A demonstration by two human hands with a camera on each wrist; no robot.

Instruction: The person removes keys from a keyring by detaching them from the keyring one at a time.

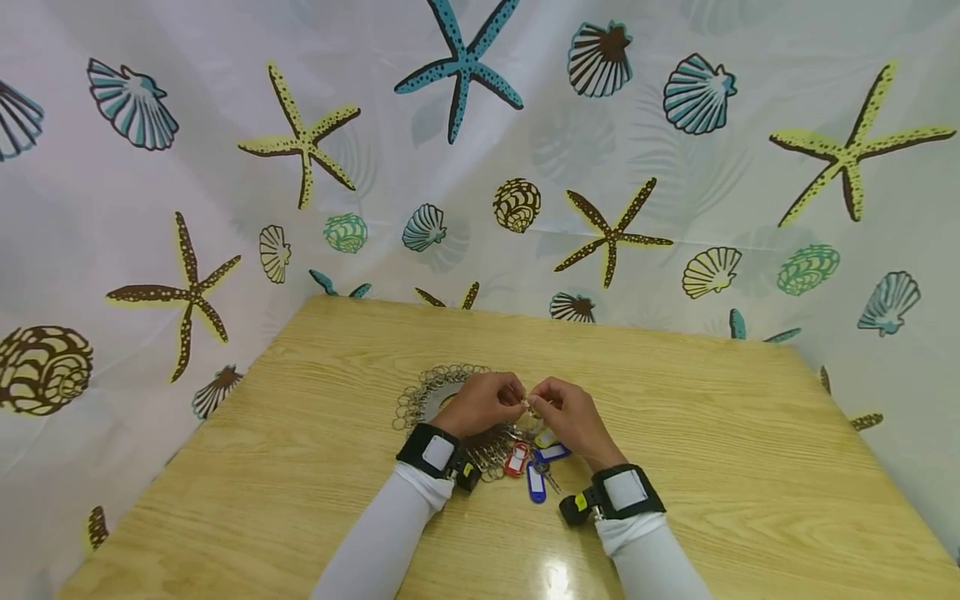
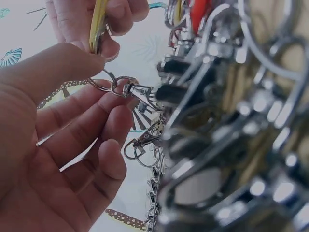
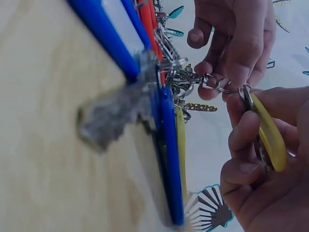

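Note:
In the left wrist view, my left hand pinches a split key ring between thumb and fingers. The ring is linked to the small loop of a metal swivel clasp. My right hand pinches a yellow key tag together with a key, their upper end right at the ring. Seen from the head, both hands meet fingertip to fingertip above the right edge of a grey round hoop hung with many clasps and rings.
Below the hands lie a red tag, a blue tag, another blue tag, a yellow tag and a loose-hanging key. The wooden table backs onto a shell-and-starfish curtain.

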